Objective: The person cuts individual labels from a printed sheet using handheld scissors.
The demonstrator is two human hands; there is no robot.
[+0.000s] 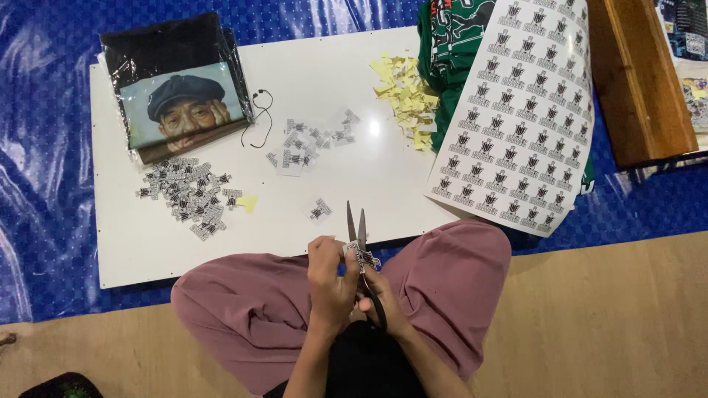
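Over my crossed legs in pink trousers, my right hand (383, 302) grips a pair of scissors (356, 225) whose blades point away from me. My left hand (329, 276) pinches a small black-and-white printed sticker piece (361, 254) against the blades. On the white board (133, 250) in front of me lie a pile of cut stickers (188, 193) at the left, a looser group (310, 140) in the middle and a single one (319, 210) near the scissors.
A large uncut sticker sheet (520, 110) drapes over green fabric (442, 44) at the right. Yellow paper scraps (405, 92) lie beside it. Bagged dark clothing with a printed picture (173, 81) sits at the back left. Blue tarpaulin surrounds the board; a wooden plank (638, 74) is far right.
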